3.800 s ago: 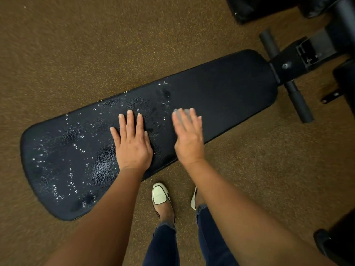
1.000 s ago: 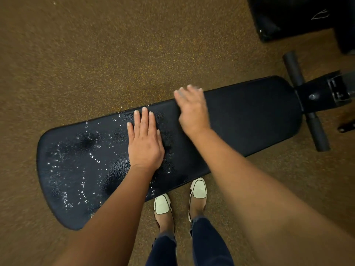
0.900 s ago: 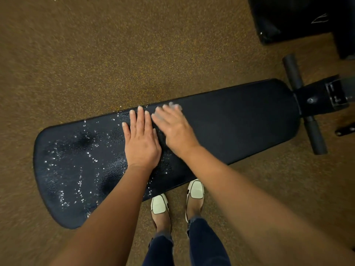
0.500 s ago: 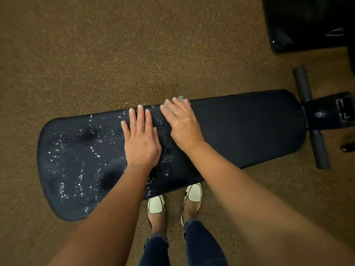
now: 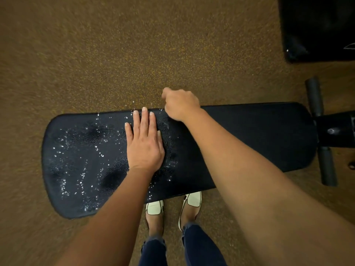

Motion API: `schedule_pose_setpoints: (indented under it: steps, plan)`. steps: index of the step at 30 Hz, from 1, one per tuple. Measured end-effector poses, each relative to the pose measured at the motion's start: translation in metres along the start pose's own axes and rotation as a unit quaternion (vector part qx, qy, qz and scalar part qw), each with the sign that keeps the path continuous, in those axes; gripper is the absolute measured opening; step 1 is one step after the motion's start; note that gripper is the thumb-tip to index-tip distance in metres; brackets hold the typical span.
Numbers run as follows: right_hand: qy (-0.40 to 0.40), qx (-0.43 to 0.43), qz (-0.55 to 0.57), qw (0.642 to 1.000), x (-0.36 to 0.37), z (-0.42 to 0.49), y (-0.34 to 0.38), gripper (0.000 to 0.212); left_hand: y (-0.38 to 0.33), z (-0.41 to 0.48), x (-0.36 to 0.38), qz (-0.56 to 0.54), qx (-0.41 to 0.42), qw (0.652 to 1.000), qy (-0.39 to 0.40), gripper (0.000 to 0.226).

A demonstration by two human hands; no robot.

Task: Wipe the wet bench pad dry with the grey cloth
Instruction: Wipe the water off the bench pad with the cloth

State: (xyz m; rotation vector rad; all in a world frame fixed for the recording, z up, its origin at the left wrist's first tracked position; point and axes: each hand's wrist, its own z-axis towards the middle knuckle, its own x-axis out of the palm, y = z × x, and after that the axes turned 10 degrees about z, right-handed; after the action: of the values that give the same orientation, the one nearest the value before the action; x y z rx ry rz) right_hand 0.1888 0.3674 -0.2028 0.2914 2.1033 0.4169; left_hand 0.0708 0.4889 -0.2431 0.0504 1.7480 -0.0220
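White shoes (image 5: 154, 207) at near edge of bench pad (image 5: 269, 127), which lies across brown floor (image 5: 115, 54) with droplets (image 5: 82, 175) over its left half; left hand (image 5: 144, 144) flat, fingers straight, pressing mid-pad; right hand (image 5: 180, 104) curled over far edge just beyond it, grey cloth hidden, so whether it grips anything I cannot tell.

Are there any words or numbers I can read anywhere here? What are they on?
No words or numbers can be read anywhere.
Black object, top right: a thin white mark, too small and cut off at the edge to read.
Bench pad: only water drops, no writing.
White shoes: no writing.
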Motion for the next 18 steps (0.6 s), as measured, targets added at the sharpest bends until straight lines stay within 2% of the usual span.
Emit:
schedule_pose_setpoints:
  steps: [2, 5, 7, 8, 10, 13, 15, 18]
  plan:
    - [-0.012, 0.01, 0.01, 1.0, -0.005, -0.007, -0.027, 0.025, 0.0, 0.0, 0.0, 0.0, 0.0, 1.0, 0.002, 0.058]
    - [-0.048, 0.094, -0.032, 0.994, -0.023, -0.017, -0.07, 0.025, 0.0, -0.001, 0.0, 0.002, 0.0, 1.0, 0.008, 0.058]
    - [-0.02, 0.147, -0.058, 0.987, -0.029, -0.012, -0.072, 0.031, 0.0, -0.001, 0.0, 0.002, -0.002, 1.0, 0.011, 0.057]
    - [-0.001, 0.144, -0.07, 0.987, -0.028, -0.006, -0.064, 0.034, -0.001, -0.001, 0.0, 0.003, -0.003, 1.0, 0.012, 0.057]
    - [0.026, 0.084, -0.065, 0.994, -0.018, 0.003, -0.039, 0.035, -0.001, -0.001, 0.001, 0.007, -0.002, 1.0, 0.014, 0.058]
    - [0.03, -0.012, 0.026, 0.999, -0.005, 0.005, -0.033, 0.03, -0.001, -0.001, 0.001, 0.006, -0.003, 1.0, 0.011, 0.058]
    - [-0.013, -0.019, 0.086, 0.996, -0.007, -0.006, -0.053, 0.031, -0.001, -0.001, 0.0, 0.005, -0.003, 1.0, 0.011, 0.058]
    - [-0.13, 0.029, 0.006, 0.991, -0.002, -0.026, -0.079, 0.035, 0.0, -0.001, -0.002, 0.0, 0.001, 1.0, 0.014, 0.058]
